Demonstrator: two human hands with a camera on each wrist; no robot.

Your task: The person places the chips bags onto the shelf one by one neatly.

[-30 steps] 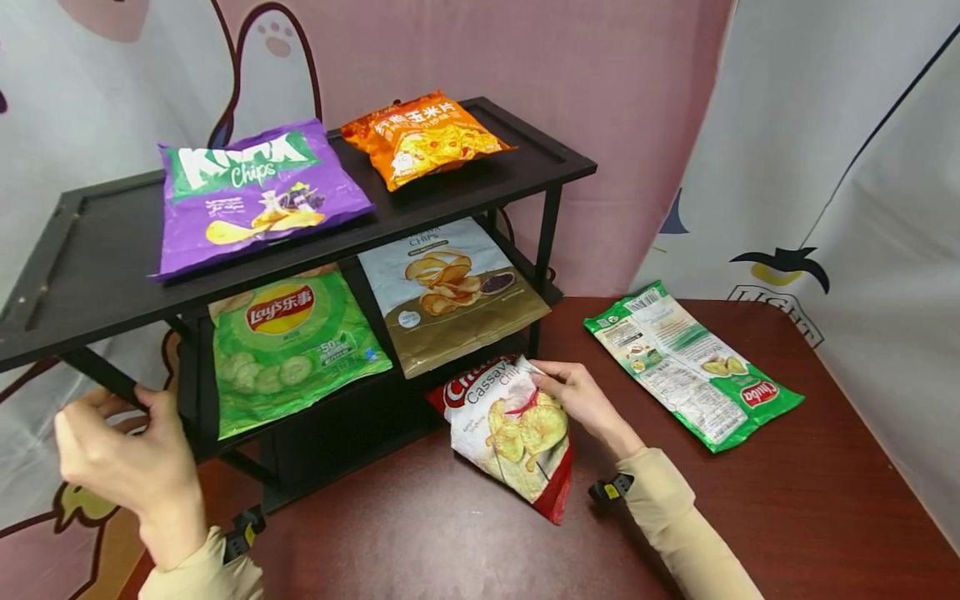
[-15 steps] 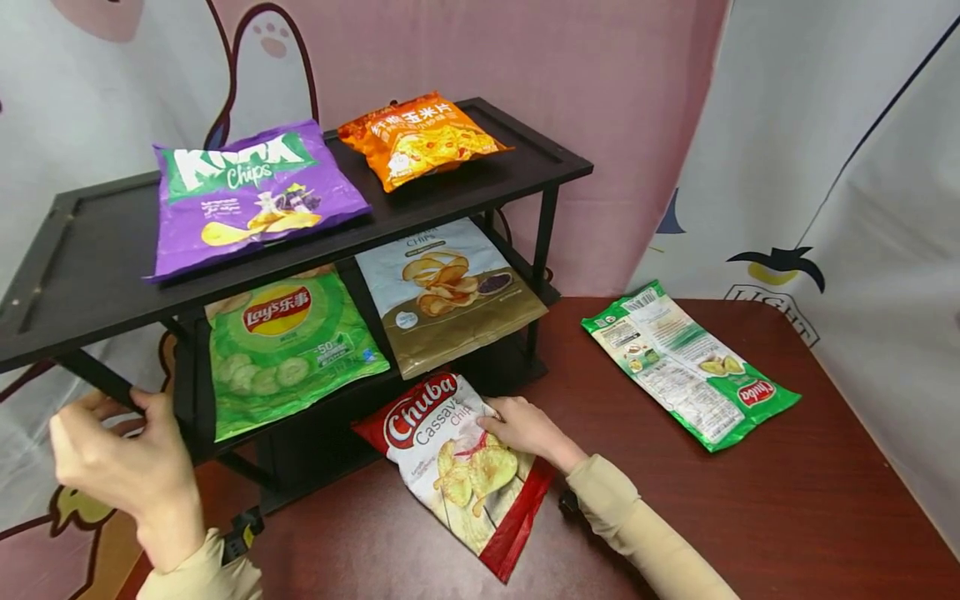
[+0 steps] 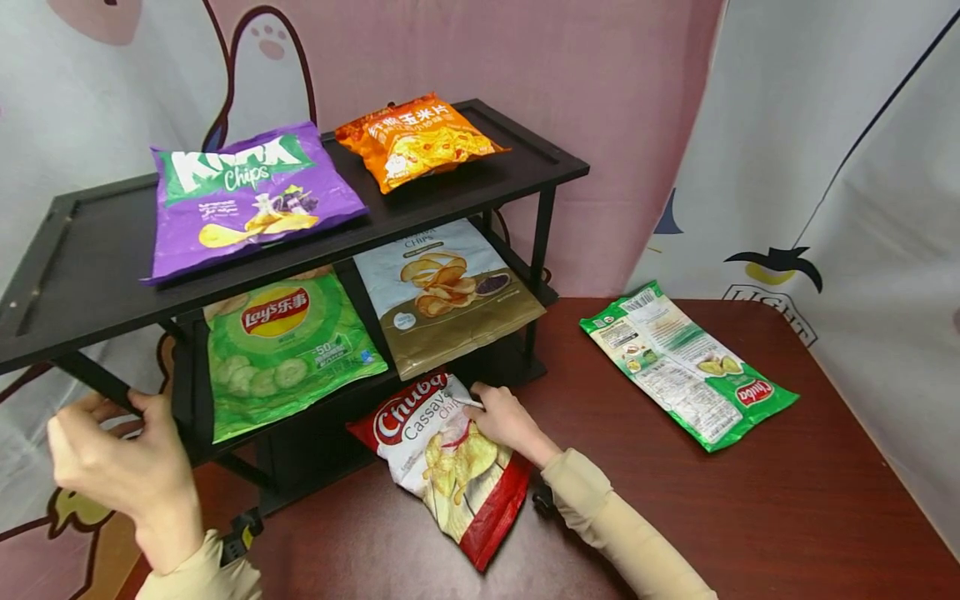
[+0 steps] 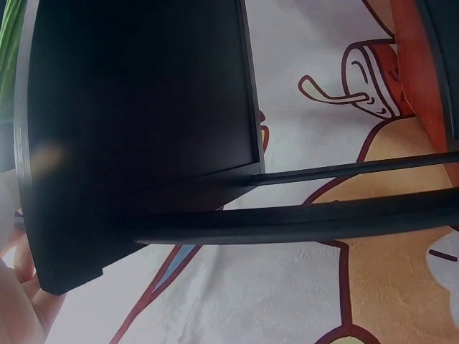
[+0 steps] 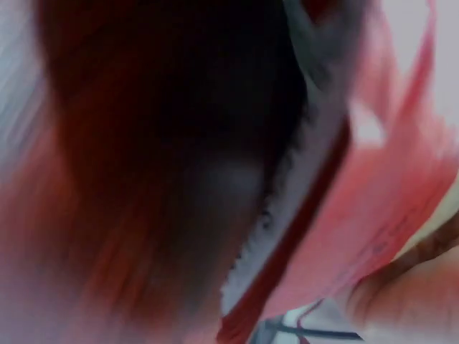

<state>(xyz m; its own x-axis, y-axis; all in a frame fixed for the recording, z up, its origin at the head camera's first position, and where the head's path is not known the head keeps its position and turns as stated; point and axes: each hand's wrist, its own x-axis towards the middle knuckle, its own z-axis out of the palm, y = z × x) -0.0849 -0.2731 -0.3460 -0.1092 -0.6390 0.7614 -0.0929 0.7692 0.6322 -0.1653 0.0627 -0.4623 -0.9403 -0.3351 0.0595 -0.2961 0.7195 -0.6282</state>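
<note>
My right hand (image 3: 512, 422) pinches the right edge of a red and white bag of Chuba cassava chips (image 3: 438, 450), in front of the bottom level of a black shelf rack (image 3: 71, 275). In the right wrist view the bag (image 5: 358, 215) is blurred, with the thumb at the lower right. At the left, my left hand (image 3: 123, 457) grips the rack's front left post (image 3: 97, 379). The left wrist view shows the rack's dark panel (image 4: 143, 107), with fingers at its lower left corner.
Up top lie a purple chip bag (image 3: 247, 200) and an orange one (image 3: 420, 142). A green Lay's bag (image 3: 292, 358) and a blue and gold bag (image 3: 450, 292) fill the middle shelf. A green Chuba bag (image 3: 686, 367) lies face down on the brown table (image 3: 787, 500).
My right hand has carried the red and white chip bag leftward across the rack's front, its red top end now left of the blue and gold bag's lower edge. The left hand keeps its grip.
</note>
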